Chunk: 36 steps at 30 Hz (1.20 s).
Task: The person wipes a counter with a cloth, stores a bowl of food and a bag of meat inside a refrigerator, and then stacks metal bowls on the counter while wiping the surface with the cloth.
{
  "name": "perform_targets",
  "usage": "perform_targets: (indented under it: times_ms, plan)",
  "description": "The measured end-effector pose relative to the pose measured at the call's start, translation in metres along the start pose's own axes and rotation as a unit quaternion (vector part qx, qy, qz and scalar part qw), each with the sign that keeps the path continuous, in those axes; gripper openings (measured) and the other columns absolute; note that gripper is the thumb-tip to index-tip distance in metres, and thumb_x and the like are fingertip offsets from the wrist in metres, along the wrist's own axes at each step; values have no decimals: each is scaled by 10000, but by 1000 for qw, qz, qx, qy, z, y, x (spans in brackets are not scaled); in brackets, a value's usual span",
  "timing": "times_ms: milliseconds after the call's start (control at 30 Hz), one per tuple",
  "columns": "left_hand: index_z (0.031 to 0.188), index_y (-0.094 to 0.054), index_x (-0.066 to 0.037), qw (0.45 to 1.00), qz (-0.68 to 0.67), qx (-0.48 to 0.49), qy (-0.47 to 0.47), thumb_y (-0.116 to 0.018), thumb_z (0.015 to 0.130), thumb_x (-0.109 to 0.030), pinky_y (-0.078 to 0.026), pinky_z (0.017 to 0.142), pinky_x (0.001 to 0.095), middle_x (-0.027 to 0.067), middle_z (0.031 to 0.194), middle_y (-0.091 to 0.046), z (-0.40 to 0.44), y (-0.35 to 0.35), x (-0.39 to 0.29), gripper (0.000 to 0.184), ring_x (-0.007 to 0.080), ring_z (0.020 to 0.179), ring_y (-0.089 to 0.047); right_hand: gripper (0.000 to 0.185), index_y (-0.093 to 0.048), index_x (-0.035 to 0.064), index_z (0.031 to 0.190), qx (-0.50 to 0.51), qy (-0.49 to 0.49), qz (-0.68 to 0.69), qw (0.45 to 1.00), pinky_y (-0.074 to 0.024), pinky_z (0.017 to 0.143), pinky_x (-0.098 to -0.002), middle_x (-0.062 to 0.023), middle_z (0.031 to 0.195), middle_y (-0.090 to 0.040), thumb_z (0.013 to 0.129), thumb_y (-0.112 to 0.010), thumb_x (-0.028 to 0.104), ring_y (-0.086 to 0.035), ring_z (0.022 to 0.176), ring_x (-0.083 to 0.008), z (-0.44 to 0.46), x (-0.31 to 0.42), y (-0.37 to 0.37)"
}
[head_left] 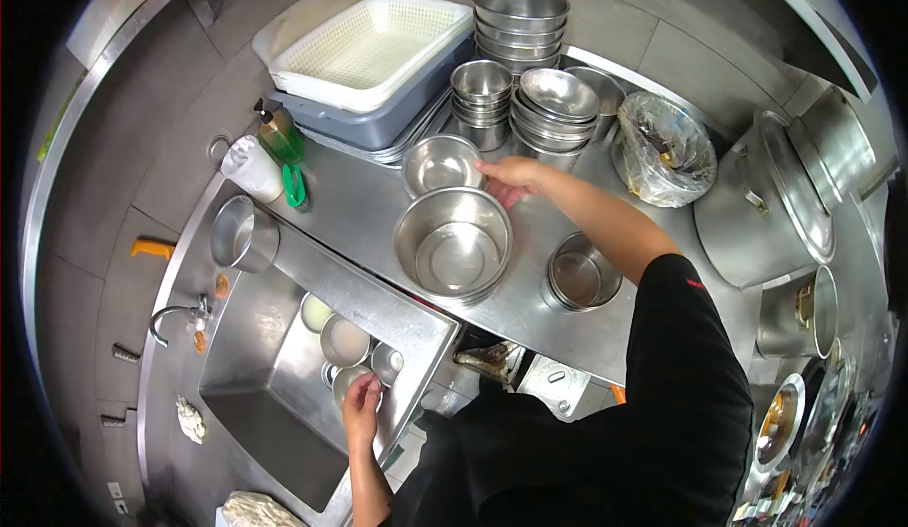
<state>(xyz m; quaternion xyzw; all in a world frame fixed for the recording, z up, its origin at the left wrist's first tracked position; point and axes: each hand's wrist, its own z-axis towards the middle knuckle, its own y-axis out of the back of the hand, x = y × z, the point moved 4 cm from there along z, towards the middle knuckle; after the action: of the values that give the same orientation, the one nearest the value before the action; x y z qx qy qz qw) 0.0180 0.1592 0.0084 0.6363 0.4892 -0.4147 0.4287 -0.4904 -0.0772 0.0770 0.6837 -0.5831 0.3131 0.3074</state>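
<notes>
My right hand (511,179) grips the rim of a shallow round steel bowl (441,166), thumb at the edge and fingers partly hidden. Right in front of that bowl stands a larger stack of steel pots (454,243) on the metal counter. Down at the sink, my left hand (361,402) has its fingers closed at the rim of a small metal bowl (349,384). Beside it in the sink sit a pot with cloudy liquid (344,341), another metal container (386,363) and a container with pale greenish liquid (316,312).
Stacked steel pots (519,30) and bowls (558,96) line the wall. A white basket (369,49) rests in a grey tub (397,115). Two nested pots (584,272) stand right. Further right is a large lidded stockpot (742,219). A faucet (180,317) arches beside the sink.
</notes>
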Motion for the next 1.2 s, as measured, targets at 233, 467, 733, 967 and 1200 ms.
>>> perform_targets:
  times_ms: [233, 467, 733, 967, 1200]
  plan:
    - [1213, -620, -50, 996, 17, -77, 33, -600, 1000, -211, -510, 766, 295, 58, 1093, -679, -36, 45, 40, 269, 162, 913, -656, 371, -709, 97, 1045, -526, 183, -447, 700, -526, 883, -433, -165, 1068, -706, 862, -643, 413, -669, 1042, -323, -115, 129, 100]
    - [1220, -616, 0, 996, 17, -79, 32, -629, 983, -159, -487, 868, 288, 66, 1071, -681, -37, 41, 45, 286, 146, 951, -627, 437, -694, 33, 1161, -370, -6, -577, 728, -517, 953, -443, -213, 1233, -650, 795, -697, 270, -633, 1148, -354, -55, 92, 198]
    - [1238, -600, 11, 997, 19, -67, 35, -624, 984, -139, -488, 900, 294, 73, 1096, -672, -38, 37, 44, 297, 147, 978, -620, 386, -703, -70, 995, -329, -55, -451, 828, -555, 799, -450, -216, 1075, -706, 727, -709, 207, -708, 904, -329, -38, 78, 224]
    - [1226, -602, 1, 995, 18, -92, 20, -618, 984, -136, -482, 890, 287, 53, 1047, -667, -49, 45, 47, 279, 143, 954, -615, 173, -595, 22, 906, -394, 52, -47, 916, -609, 481, -331, -46, 675, -521, 834, -621, 176, -562, 493, -164, -82, 95, 226]
    - [1219, -610, -6, 993, 21, -111, 28, -615, 987, -164, -473, 842, 264, 54, 1034, -670, -45, 57, 32, 280, 137, 908, -618, 483, -522, -36, 1267, -296, 256, -171, 904, -584, 464, -333, -180, 899, -688, 878, -616, 235, -690, 576, -237, -85, 167, 128]
